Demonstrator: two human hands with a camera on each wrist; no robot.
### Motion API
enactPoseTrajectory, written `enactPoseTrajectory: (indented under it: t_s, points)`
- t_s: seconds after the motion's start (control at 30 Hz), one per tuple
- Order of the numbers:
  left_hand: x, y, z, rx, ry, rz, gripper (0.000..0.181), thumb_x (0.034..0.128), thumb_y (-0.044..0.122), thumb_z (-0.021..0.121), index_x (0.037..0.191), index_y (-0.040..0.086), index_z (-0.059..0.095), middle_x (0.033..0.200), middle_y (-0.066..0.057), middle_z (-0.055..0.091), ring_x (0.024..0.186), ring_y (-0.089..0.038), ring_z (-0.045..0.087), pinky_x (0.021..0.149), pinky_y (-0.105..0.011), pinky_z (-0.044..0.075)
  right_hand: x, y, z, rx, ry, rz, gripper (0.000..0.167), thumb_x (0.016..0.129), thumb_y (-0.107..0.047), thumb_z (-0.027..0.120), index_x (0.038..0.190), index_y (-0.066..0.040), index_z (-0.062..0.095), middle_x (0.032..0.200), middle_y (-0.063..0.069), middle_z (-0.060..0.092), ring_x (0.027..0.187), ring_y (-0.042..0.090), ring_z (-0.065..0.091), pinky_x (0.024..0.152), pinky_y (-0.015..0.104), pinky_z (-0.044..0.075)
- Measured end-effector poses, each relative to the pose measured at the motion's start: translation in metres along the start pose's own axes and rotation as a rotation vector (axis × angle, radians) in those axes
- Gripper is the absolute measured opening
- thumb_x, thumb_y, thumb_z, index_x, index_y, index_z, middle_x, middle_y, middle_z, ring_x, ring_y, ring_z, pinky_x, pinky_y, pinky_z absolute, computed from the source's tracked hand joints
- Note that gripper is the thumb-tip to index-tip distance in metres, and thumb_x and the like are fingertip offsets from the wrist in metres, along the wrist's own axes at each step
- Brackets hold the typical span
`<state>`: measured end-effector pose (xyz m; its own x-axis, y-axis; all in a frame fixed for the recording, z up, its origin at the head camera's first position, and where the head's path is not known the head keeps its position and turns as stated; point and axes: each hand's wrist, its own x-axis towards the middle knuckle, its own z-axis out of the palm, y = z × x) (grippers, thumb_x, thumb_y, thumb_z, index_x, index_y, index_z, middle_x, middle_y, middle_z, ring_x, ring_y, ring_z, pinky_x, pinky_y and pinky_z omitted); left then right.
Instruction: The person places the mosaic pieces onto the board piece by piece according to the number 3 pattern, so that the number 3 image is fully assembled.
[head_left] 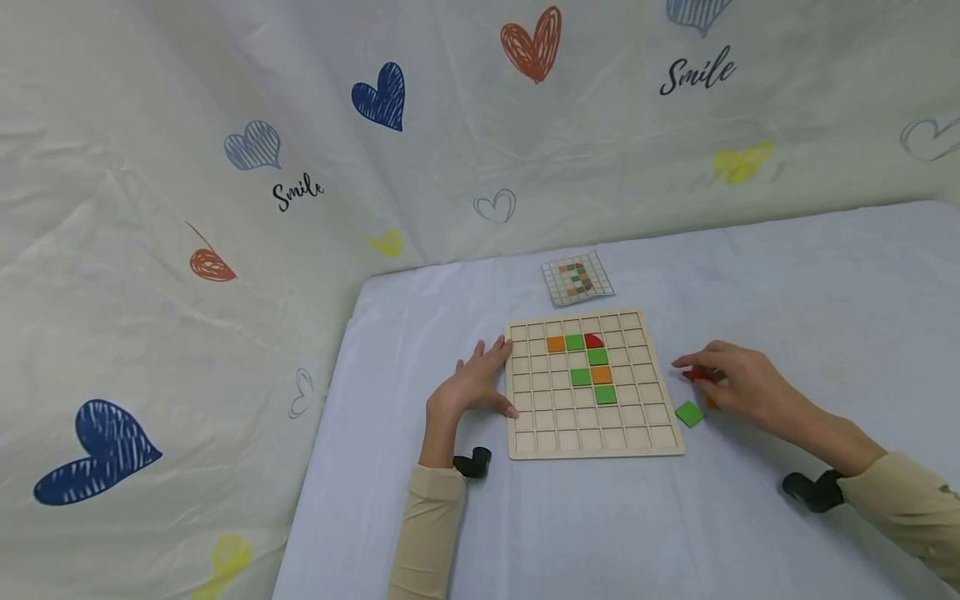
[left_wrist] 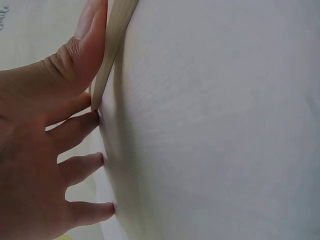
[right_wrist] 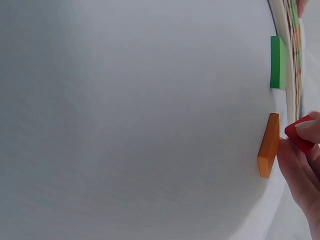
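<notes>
The left forearm rises from the lower edge of the head view, its hand turned toward the grid board with fingers spread; the thumb and index finger touch the board's left edge. The right forearm slants in from the lower right, and the right hand is bent over the desk beside the board's right edge, pinching one red piece between thumb and fingers.

One wooden board lies flat on the desk between the hands, carrying seven pieces: four green squares, two orange squares and one red quarter-round. Off the board, one loose green tile lies just beside its right edge, and one loose orange tile is close to the right fingertips. One pattern card lies behind the board.
</notes>
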<state>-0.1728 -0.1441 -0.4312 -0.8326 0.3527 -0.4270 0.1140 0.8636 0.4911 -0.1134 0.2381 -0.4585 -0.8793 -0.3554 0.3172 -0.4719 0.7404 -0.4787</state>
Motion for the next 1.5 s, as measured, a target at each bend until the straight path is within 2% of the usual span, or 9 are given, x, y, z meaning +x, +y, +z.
enactPoseTrajectory:
  t_s: [0.23,0.33,0.47,0.63,0.8,0.93,1.17,1.5]
  points:
    - [0.000,0.000,0.000,-0.004,0.000,0.000,0.117,0.0739,0.018,0.094,0.166,0.017,0.022,0.174,0.001,0.011,0.161,-0.030,-0.001,0.127,-0.063,0.004,0.000,-0.005,-0.002,0.012,0.052,-0.036,0.032,0.068,0.015,0.082,0.089,-0.009,0.078,0.083,-0.007,0.070,0.072,-0.003,0.057,0.060,0.017,0.052]
    - [-0.001,0.001,0.000,-0.001,0.004,0.002,0.117,0.0735,0.018,0.094,0.166,0.017,0.022,0.174,0.001,0.011,0.161,-0.030,-0.001,0.127,-0.063,0.004,0.002,-0.009,-0.003,0.034,0.058,-0.029,0.032,0.070,0.014,0.082,0.091,-0.010,0.076,0.084,-0.007,0.072,0.072,-0.003,0.059,0.061,0.014,0.052]
    - [0.000,0.000,0.000,-0.007,0.007,0.004,0.117,0.0732,0.018,0.094,0.166,0.017,0.022,0.174,0.001,0.011,0.161,-0.030,-0.001,0.127,-0.064,0.004,0.003,-0.012,-0.004,0.079,0.049,-0.028,0.033,0.071,0.014,0.083,0.097,-0.005,0.078,0.087,-0.004,0.073,0.076,0.000,0.065,0.066,0.009,0.054]
    - [0.000,-0.002,0.001,-0.016,0.003,-0.001,0.117,0.0732,0.018,0.094,0.166,0.018,0.022,0.174,0.002,0.011,0.161,-0.029,-0.002,0.127,-0.063,0.003,0.005,-0.019,-0.003,0.144,-0.018,0.008,0.030,0.074,0.011,0.083,0.097,-0.007,0.080,0.089,-0.006,0.071,0.079,0.002,0.068,0.070,0.011,0.057]
    - [0.001,-0.004,0.002,-0.008,-0.001,-0.004,0.118,0.0736,0.020,0.094,0.166,0.018,0.021,0.174,0.002,0.011,0.161,-0.029,-0.002,0.127,-0.063,0.003,0.008,-0.026,-0.001,0.235,-0.117,0.103,0.025,0.081,0.006,0.080,0.100,-0.010,0.080,0.094,-0.006,0.073,0.085,-0.002,0.065,0.075,0.017,0.060]
    - [0.001,-0.003,0.001,-0.008,0.001,-0.002,0.118,0.0732,0.020,0.094,0.166,0.019,0.021,0.174,0.003,0.011,0.161,-0.029,-0.002,0.127,-0.063,0.003,0.012,-0.031,-0.001,0.292,-0.181,0.147,0.023,0.085,0.002,0.078,0.102,-0.014,0.079,0.096,-0.007,0.074,0.089,-0.004,0.064,0.078,0.016,0.059]
    - [0.001,-0.003,0.001,-0.015,0.002,0.001,0.118,0.0734,0.019,0.094,0.166,0.019,0.020,0.174,0.003,0.010,0.161,-0.029,-0.002,0.127,-0.062,0.003,0.019,-0.042,0.002,0.346,-0.241,0.152,0.020,0.088,-0.005,0.080,0.099,-0.022,0.080,0.097,-0.010,0.074,0.089,0.000,0.065,0.080,0.017,0.059]
    - [0.001,-0.003,0.001,-0.016,0.009,0.011,0.117,0.0732,0.019,0.094,0.166,0.018,0.022,0.174,0.001,0.012,0.161,-0.030,-0.001,0.127,-0.063,0.003,0.024,-0.051,0.016,0.368,-0.294,0.143,0.017,0.087,-0.007,0.080,0.097,-0.021,0.081,0.097,-0.010,0.075,0.088,0.002,0.065,0.079,0.020,0.059]
